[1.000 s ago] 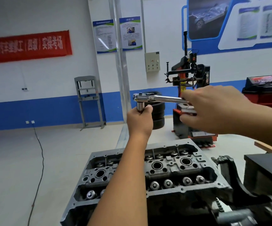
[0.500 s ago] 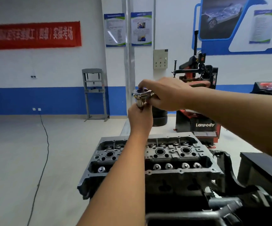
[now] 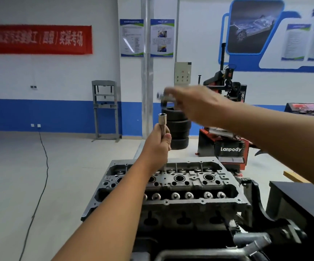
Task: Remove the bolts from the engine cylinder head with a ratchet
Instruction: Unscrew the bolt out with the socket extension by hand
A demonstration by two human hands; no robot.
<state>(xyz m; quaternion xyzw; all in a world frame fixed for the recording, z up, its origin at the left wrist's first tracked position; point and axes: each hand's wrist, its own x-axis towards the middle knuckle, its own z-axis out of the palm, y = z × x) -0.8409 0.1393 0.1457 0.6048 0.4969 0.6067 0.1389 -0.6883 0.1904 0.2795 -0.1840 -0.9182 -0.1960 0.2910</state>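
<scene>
— Two hands up. Nearest thing?
— Cylinder head (image 3: 171, 187) on its stand, valve side up, low centre.
— Left hand (image 3: 157, 147)?
— Above the head's far edge, fist wrapped round an upright socket extension (image 3: 162, 122) (open end on top).
— Right hand (image 3: 195, 104)?
— Higher, apart from the extension. Blurred; it holds the ratchet (image 3: 164, 98), grip unclear.
— Beyond?
— Stacked tyres (image 3: 178, 127), a tyre changer (image 3: 225, 129), a red banner (image 3: 37, 39).

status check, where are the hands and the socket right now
Left hand grips long socket upright above cylinder head. Right hand holds blurred ratchet clear above the socket, not attached. Nothing blocking the head.
</scene>
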